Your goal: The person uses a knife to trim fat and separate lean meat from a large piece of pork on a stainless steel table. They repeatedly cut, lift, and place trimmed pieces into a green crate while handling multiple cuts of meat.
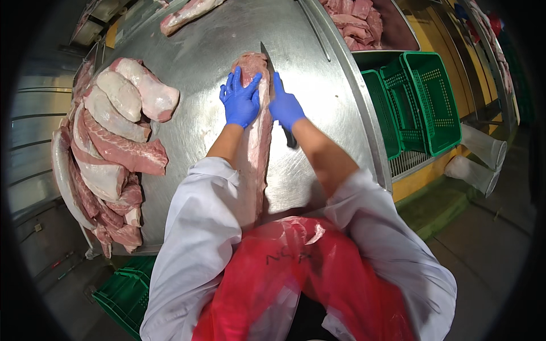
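A long strip of raw meat [251, 165] with a pale fatty surface lies on the steel table [199, 79], running from its middle toward my red apron. My left hand [241, 101], in a blue glove, rests flat on the far part of the strip with its fingers spread. In my right hand [285, 108], also gloved in blue, is a knife [266, 55] with a black handle, the index finger stretched along it. The blade points away from me and lies along the strip's right edge. Whether the blade is in the meat I cannot tell.
A pile of meat pieces [114, 153] covers the table's left side. Another piece [190, 14] lies at the far edge. On the right are a tray of cut meat [355, 25] and stacked green crates [435, 102]. Another green crate [126, 292] stands low at left.
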A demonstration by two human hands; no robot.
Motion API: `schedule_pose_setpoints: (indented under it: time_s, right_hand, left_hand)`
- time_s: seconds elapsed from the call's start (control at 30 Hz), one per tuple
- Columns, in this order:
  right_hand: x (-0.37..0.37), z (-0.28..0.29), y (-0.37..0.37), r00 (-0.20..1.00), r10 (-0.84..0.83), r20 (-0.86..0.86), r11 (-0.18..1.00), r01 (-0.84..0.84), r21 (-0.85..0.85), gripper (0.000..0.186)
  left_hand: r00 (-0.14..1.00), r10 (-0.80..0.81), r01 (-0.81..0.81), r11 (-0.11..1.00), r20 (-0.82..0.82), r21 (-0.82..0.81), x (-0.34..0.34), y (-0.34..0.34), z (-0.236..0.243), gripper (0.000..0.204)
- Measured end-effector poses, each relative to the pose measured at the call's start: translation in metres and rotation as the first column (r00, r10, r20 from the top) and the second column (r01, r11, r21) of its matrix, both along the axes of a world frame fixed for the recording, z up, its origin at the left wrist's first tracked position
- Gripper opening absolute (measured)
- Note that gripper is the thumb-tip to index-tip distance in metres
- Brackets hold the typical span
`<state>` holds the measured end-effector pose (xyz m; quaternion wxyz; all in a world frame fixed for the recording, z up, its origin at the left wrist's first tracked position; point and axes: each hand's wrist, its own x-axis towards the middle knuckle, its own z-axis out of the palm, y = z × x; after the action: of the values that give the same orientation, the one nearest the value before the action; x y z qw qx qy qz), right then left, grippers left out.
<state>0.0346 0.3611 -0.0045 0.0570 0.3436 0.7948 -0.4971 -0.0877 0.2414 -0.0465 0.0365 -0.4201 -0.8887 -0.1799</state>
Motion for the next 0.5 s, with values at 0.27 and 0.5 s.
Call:
schedule_pose_setpoints:
  time_s: [0.27, 0.5]
  right_hand:
    - [0.023, 0.001, -0.027, 0.996, 0.076, 0.052, 0.988, -0.068, -0.139, 0.092]
    - [0.125, 0.009, -0.114, 0.985, 0.083, 0.152, 0.991, -0.065, -0.119, 0.086]
  left_hand:
    - [0.985, 0.160, -0.154, 0.982, 0.057, -0.106, 0.005, -0.004, 0.007, 0.047]
    - [0.955, 0.282, -0.271, 0.956, 0.096, -0.117, -0.015, 0.007, 0.000, 0.049]
